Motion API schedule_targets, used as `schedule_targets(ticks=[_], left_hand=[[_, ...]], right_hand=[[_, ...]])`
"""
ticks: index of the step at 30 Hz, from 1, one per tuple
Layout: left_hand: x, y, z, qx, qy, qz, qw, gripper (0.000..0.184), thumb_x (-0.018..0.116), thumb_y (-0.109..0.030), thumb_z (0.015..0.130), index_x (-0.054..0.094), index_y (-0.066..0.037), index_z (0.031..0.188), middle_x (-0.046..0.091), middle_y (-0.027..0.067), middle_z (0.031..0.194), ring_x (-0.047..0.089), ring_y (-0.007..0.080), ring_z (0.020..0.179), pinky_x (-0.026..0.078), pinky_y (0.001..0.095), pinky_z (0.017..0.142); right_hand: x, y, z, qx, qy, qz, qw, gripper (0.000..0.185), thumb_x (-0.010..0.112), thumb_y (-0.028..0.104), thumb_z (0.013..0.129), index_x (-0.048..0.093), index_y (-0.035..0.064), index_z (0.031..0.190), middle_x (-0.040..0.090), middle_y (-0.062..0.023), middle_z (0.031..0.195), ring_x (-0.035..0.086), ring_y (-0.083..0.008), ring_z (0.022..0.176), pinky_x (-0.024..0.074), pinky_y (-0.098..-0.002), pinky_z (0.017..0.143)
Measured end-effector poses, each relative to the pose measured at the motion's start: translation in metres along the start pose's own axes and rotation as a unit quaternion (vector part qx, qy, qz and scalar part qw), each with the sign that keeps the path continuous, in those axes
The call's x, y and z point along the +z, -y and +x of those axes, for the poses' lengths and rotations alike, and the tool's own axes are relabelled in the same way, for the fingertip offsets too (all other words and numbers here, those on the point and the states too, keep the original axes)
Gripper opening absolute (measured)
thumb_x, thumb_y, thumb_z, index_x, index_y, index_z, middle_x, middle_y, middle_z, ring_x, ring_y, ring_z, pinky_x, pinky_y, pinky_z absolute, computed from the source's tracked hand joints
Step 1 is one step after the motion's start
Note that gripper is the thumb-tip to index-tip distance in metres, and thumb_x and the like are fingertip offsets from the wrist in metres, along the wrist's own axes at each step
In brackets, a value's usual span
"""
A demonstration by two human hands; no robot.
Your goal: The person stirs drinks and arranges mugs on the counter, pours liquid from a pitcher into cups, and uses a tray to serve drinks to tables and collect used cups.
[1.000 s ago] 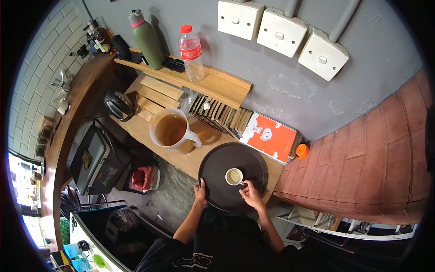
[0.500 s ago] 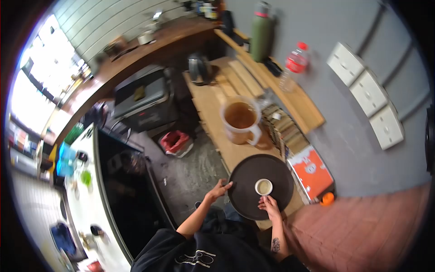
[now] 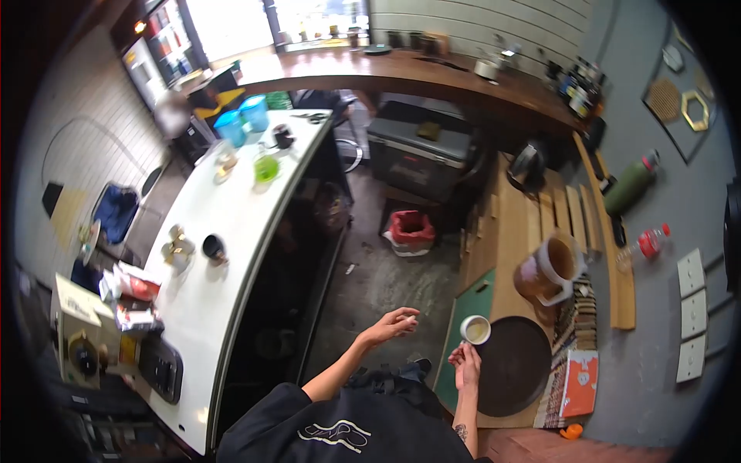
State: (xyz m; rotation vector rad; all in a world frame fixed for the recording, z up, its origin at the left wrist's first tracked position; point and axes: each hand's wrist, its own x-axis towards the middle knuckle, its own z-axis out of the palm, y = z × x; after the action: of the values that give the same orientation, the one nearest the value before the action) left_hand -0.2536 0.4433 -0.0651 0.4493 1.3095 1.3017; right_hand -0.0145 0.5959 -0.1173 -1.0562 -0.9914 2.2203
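My right hand (image 3: 465, 366) grips a small white cup (image 3: 475, 330) from its near side, fingers closed below the rim. Pale liquid shows inside the cup, which is over the left edge of a round dark tray (image 3: 513, 366). That tray lies on the wooden counter. In the air to the left of the cup, above the floor, my left hand (image 3: 392, 326) is empty, its fingers loosely stretched. Beyond the tray stands a large clear pitcher (image 3: 546, 270) of brown liquid.
On the left is a long white counter (image 3: 204, 301) with a moka pot (image 3: 178, 248), a dark cup (image 3: 214, 248) and blue containers (image 3: 253, 113). A lined red bin (image 3: 411, 231) stands on the floor ahead. Folded cloths and an orange booklet (image 3: 580, 382) lie right of the tray.
The cup has been lifted off the tray in my right hand and moved left. My left hand has let go of the tray's edge. My view has turned left.
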Motion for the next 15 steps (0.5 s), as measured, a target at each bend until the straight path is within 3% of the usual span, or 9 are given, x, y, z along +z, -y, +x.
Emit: schedule_targets(ticks=[1,3,7,9,12,15], left_hand=[[-0.013,0.006,-0.014,0.009,-0.017,-0.01,1.0,0.048,0.056,-0.038,0.099,0.046,-0.016,0.139,0.057,0.0072,0.122,0.056,0.0183,0.112,0.045,0.0376,0.097],[-0.041,0.012,-0.041,0.157,-0.036,0.097,0.982,0.047,0.063,-0.032,0.095,0.048,-0.016,0.137,0.055,0.0073,0.123,0.055,0.0189,0.114,0.046,0.0369,0.097],[-0.085,0.004,-0.14,0.191,-0.173,0.093,0.962,0.067,0.075,-0.028,0.085,0.042,-0.016,0.142,0.051,0.0104,0.129,0.052,0.0239,0.12,0.046,0.0395,0.099],[-0.111,0.012,-0.189,0.231,-0.276,0.157,0.92,0.08,0.079,-0.021,0.077,0.038,-0.015,0.145,0.049,0.012,0.132,0.051,0.026,0.122,0.045,0.0394,0.102],[-0.135,0.013,-0.261,0.231,-0.363,0.213,0.877,0.088,0.08,-0.02,0.074,0.034,-0.01,0.148,0.04,0.0128,0.146,0.042,0.0264,0.134,0.036,0.0393,0.111],[-0.155,0.014,-0.313,0.228,-0.424,0.175,0.859,0.088,0.083,-0.02,0.07,0.039,-0.007,0.144,0.045,0.013,0.143,0.043,0.0263,0.134,0.035,0.039,0.112]], right_hand=[[0.028,-0.003,0.001,0.012,0.053,-0.02,0.998,0.021,0.058,0.027,0.098,0.061,0.0066,0.097,0.064,-0.0043,0.078,0.063,-0.0152,0.066,0.0527,-0.0279,0.062],[0.084,-0.017,0.002,0.031,0.143,-0.074,0.987,0.023,0.059,0.028,0.097,0.062,0.0053,0.092,0.064,-0.0048,0.076,0.064,-0.0144,0.064,0.0534,-0.0274,0.061],[0.199,-0.054,-0.024,0.089,0.305,-0.185,0.93,0.023,0.058,0.023,0.098,0.063,0.0008,0.094,0.064,-0.0054,0.076,0.063,-0.0138,0.064,0.0537,-0.0291,0.063],[0.251,-0.072,-0.043,0.134,0.381,-0.213,0.889,0.023,0.055,0.02,0.099,0.063,-0.0014,0.096,0.064,-0.0059,0.077,0.062,-0.0135,0.065,0.0525,-0.0282,0.064],[0.309,-0.104,-0.061,0.161,0.507,-0.267,0.803,0.023,0.055,0.02,0.099,0.063,-0.0018,0.096,0.064,-0.0058,0.077,0.062,-0.0128,0.066,0.051,-0.0268,0.063],[0.362,-0.123,-0.079,0.168,0.568,-0.315,0.742,0.025,0.055,0.023,0.1,0.064,-0.0001,0.094,0.063,-0.003,0.074,0.06,-0.01,0.066,0.0494,-0.0249,0.062]])
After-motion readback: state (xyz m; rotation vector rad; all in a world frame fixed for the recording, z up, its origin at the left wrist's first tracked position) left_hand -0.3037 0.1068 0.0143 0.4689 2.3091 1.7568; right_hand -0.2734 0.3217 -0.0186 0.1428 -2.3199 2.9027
